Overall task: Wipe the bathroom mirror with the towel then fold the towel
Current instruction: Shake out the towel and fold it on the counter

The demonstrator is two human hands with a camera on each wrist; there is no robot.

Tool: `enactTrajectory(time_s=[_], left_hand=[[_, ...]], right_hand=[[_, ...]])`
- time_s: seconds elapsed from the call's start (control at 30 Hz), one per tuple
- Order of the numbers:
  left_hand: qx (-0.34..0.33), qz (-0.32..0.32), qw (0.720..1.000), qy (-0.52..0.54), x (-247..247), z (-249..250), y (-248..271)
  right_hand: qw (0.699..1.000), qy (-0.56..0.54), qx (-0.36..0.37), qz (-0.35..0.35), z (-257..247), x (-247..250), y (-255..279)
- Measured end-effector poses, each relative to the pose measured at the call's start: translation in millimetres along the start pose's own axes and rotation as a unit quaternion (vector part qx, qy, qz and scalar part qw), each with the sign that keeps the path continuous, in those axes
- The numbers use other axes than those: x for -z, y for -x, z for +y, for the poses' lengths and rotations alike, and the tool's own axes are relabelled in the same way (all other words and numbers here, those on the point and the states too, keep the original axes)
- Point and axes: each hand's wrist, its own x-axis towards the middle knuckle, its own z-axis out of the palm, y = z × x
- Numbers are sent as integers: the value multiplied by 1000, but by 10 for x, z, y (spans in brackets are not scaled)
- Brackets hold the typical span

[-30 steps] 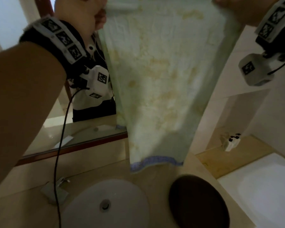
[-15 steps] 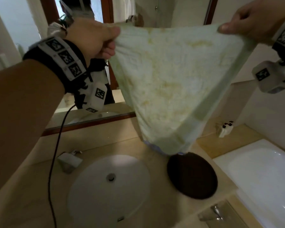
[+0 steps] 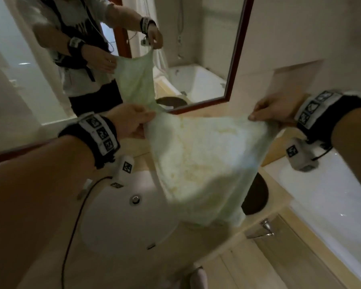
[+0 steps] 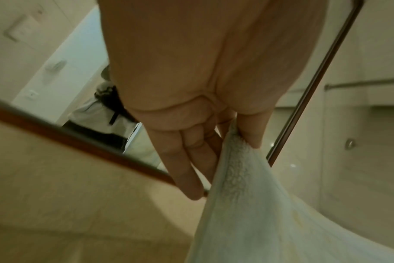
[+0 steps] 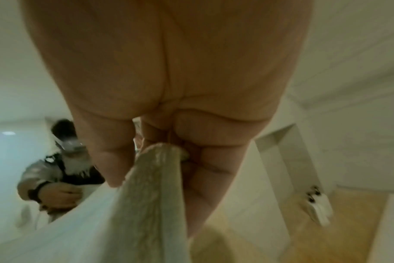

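Note:
A pale green towel point(image 3: 202, 163) with yellowish stains hangs stretched between my two hands above the counter. My left hand point(image 3: 131, 119) pinches its upper left corner between thumb and fingers; the same pinch on the towel point(image 4: 247, 204) shows under my left hand point(image 4: 236, 135) in the left wrist view. My right hand point(image 3: 273, 109) pinches the upper right corner, and the towel point(image 5: 151, 195) bunches at my right hand point(image 5: 146, 160) in the right wrist view. The mirror point(image 3: 133, 49) with a dark red frame stands behind, reflecting me and the towel.
Below the towel lie a white oval sink point(image 3: 123, 215) and a dark round tray point(image 3: 256, 195) on the beige counter point(image 3: 113, 268). A white bathtub point(image 3: 331, 195) runs along the right. A cable point(image 3: 71, 226) hangs from my left wrist over the sink.
Both hands have come down from head height to just over the counter, carrying the towel spread between them; its lower edge has swung toward me, and more of the mirror shows.

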Motion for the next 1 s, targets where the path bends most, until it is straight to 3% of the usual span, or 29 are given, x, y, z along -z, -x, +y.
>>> enactTrajectory(time_s=[0.1,0.2,0.33,0.5,0.63,0.7,0.83,0.9,1.0], left_hand=[[57,-44,996,-47,-399,-583,-335],[102,-82,988,-78,-749,-1021,-632],[148,-110,974,-129,-1114,-1431,-1092],[137,-140,949,-247,-1417,-1735,-1614],[141,-294,870,-371,-1597,-1844,-1841],[139,-339,833,-416,-1634,-1889,-1894],[218,-435,764,-424,-1658,-1930,-1919],[188,-395,775,-457,-1671,-1976,-1955],[138,-226,857,-441,-1662,-2067,-2034]], right_hand=[[994,-34,-86,-61,547,-555,-320],[985,-21,-128,-115,996,-973,-624],[979,30,-139,-147,1427,-1343,-1031],[971,95,-115,-186,1734,-1573,-1554],[950,80,-120,-275,1806,-1687,-1835],[927,68,-138,-342,1813,-1731,-1917],[838,32,-195,-508,1829,-1825,-1976],[842,36,-188,-505,1834,-1879,-2001],[927,148,-87,-333,1845,-1967,-2096]])
